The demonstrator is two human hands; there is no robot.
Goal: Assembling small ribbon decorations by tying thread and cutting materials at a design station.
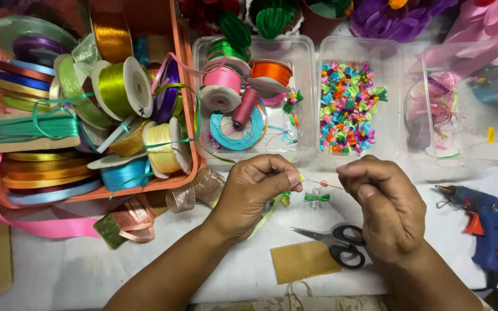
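Both your hands pinch a thin wire over the worktop (87, 270).
Left hand (249, 196) and right hand (384, 210): grip clamped on wire (324, 184) ends; green ribbon flower (316, 198) just below, scissors (338, 242) nearby.

glue gun (482, 216) blue, orange trigger | scissors (341, 242) black handles | basket (185, 86) orange | card (304, 261) tan

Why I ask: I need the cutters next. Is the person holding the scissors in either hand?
No, the scissors lie on the table below the right hand, apart from the left hand.
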